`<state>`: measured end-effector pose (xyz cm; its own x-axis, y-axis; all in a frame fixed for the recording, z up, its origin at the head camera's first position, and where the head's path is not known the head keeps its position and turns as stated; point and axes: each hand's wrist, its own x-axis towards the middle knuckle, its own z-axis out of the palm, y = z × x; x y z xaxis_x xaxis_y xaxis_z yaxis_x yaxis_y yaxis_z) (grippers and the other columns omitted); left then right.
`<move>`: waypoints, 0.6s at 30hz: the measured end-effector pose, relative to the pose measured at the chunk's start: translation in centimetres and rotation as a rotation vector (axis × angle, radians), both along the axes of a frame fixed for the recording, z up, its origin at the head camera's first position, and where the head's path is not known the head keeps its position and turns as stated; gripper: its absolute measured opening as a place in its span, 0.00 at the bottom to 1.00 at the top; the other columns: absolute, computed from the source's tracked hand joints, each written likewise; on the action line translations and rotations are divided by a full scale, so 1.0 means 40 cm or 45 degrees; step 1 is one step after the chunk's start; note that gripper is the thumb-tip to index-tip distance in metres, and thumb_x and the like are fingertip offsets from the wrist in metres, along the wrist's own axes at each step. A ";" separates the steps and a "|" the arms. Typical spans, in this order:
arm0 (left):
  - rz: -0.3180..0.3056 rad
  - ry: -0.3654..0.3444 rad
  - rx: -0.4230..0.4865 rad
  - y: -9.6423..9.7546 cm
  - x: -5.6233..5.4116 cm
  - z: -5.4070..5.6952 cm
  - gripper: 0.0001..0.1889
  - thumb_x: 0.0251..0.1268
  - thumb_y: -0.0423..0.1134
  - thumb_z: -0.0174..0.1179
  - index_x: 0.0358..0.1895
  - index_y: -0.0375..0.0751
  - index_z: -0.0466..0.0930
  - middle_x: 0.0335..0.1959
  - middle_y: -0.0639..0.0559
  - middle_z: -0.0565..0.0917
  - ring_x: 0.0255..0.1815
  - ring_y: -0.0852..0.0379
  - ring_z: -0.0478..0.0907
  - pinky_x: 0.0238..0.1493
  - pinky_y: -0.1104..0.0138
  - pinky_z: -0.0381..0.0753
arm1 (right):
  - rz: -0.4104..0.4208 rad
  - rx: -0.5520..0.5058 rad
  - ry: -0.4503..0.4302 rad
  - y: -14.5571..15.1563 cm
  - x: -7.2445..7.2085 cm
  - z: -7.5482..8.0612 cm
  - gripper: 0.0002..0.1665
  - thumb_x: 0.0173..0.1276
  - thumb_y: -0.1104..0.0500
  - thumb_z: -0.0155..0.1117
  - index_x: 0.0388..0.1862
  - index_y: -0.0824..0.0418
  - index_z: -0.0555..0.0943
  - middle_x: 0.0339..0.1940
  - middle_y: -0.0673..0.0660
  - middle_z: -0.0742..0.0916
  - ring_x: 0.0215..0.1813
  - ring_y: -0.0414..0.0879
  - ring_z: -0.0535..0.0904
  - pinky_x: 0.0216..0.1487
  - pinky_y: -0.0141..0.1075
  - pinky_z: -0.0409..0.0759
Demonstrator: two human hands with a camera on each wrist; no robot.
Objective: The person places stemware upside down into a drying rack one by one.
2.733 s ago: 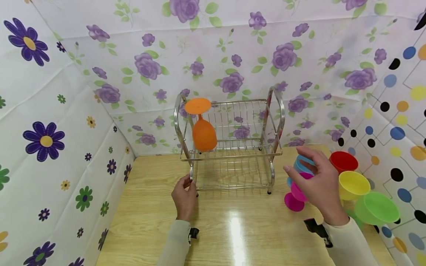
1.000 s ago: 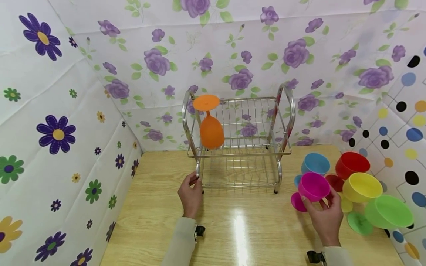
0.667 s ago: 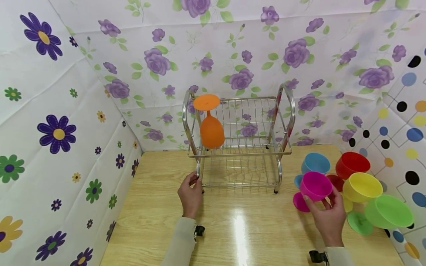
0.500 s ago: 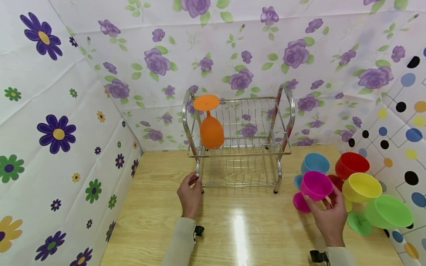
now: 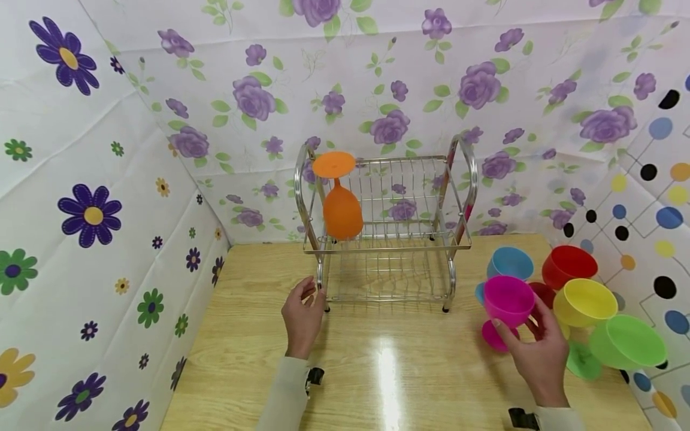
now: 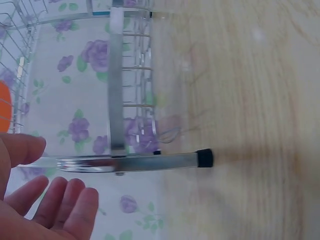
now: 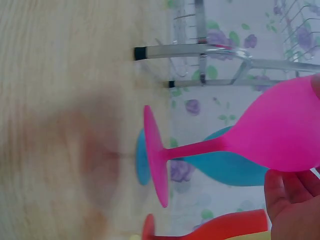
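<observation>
My right hand (image 5: 536, 353) grips the bowl of a pink plastic goblet (image 5: 508, 299); its foot seems slightly clear of the tabletop. In the right wrist view the stem and foot of this pink goblet (image 7: 285, 125) show, with a blue goblet (image 7: 225, 165) behind. My left hand (image 5: 303, 317) is beside the front left leg of a two-tier metal dish rack (image 5: 388, 250). In the left wrist view, thumb and fingers are spread apart on either side of the rack's leg (image 6: 150, 162), holding nothing. An orange goblet (image 5: 342, 212) sits upside down on the upper tier's left end.
Near the right hand stand upright blue (image 5: 510, 263), red (image 5: 569, 266), yellow (image 5: 586, 302) and green (image 5: 628, 341) goblets, close together. Patterned cloth walls (image 5: 205, 90) enclose the wooden table (image 5: 242, 359) at the back and both sides.
My right hand came down to the pink goblet, took hold of its bowl, and has just shifted it, its foot swinging right. My left hand has loosened from the rack leg and drawn slightly left.
</observation>
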<state>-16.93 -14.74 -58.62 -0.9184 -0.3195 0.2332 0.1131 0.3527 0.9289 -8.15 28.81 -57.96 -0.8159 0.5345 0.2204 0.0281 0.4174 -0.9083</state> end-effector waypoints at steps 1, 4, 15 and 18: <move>-0.014 -0.006 -0.008 0.000 0.003 0.005 0.22 0.71 0.38 0.71 0.67 0.41 0.83 0.56 0.45 0.87 0.59 0.46 0.84 0.61 0.48 0.89 | 0.017 0.017 0.020 -0.001 0.002 0.005 0.51 0.60 0.59 0.85 0.80 0.39 0.71 0.74 0.52 0.81 0.69 0.39 0.79 0.61 0.15 0.77; -0.044 -0.027 -0.033 0.001 0.015 0.024 0.23 0.71 0.39 0.71 0.67 0.43 0.83 0.58 0.44 0.86 0.61 0.46 0.83 0.62 0.47 0.88 | 0.067 0.089 0.069 -0.008 0.008 0.027 0.53 0.57 0.61 0.86 0.79 0.39 0.73 0.72 0.54 0.83 0.64 0.30 0.77 0.58 0.12 0.75; -0.186 -0.007 -0.037 0.025 0.092 0.092 0.21 0.70 0.39 0.72 0.64 0.48 0.86 0.59 0.47 0.85 0.62 0.43 0.83 0.62 0.52 0.89 | 0.304 0.409 0.173 -0.040 0.016 0.109 0.61 0.44 0.66 0.92 0.79 0.53 0.74 0.68 0.62 0.83 0.62 0.22 0.70 0.55 0.06 0.68; -0.240 0.004 0.000 0.034 0.117 0.107 0.21 0.70 0.38 0.73 0.64 0.50 0.85 0.60 0.50 0.85 0.63 0.44 0.83 0.63 0.53 0.88 | 0.371 0.483 0.174 -0.050 0.017 0.131 0.61 0.44 0.62 0.93 0.79 0.53 0.75 0.68 0.62 0.84 0.59 0.20 0.70 0.55 0.06 0.67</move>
<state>-12.26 -13.38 -54.34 -0.9613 -0.1418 0.2362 0.1802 0.3248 0.9285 -7.47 26.80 -52.73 -0.8695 0.1502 0.4706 -0.2475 0.6920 -0.6781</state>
